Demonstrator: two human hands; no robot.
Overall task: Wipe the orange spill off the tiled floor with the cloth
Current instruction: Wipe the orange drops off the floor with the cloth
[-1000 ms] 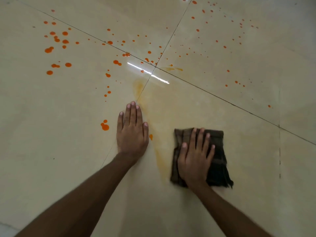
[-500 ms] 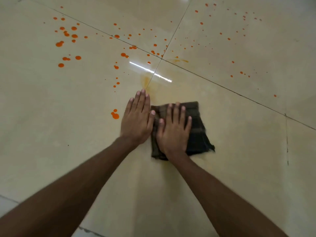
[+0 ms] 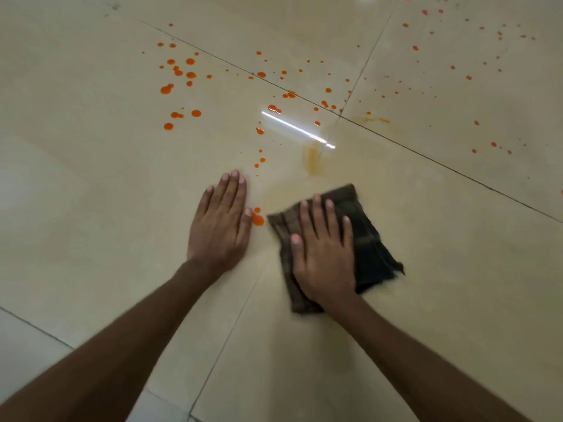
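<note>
A dark folded cloth [image 3: 368, 245] lies flat on the cream tiled floor [image 3: 91, 193]. My right hand [image 3: 323, 251] presses on it with straight, spread fingers. My left hand [image 3: 221, 222] rests flat on the floor to the left of the cloth, apart from it. An orange drop [image 3: 258, 220] sits right beside my left thumb, between the two hands. Several orange drops [image 3: 179, 74] dot the tiles further away, at upper left and upper right. A pale orange smear [image 3: 312, 158] stains the floor just beyond the cloth.
Dark grout lines [image 3: 426, 156] cross the floor and meet beyond the hands. A bright light reflection [image 3: 297, 129] streaks the glossy tile near that crossing. A paler tile edge [image 3: 18, 339] shows at lower left.
My right hand has slid the cloth to the right, away from my left hand, opening a gap between them. My left hand sits further left relative to the orange drop.
</note>
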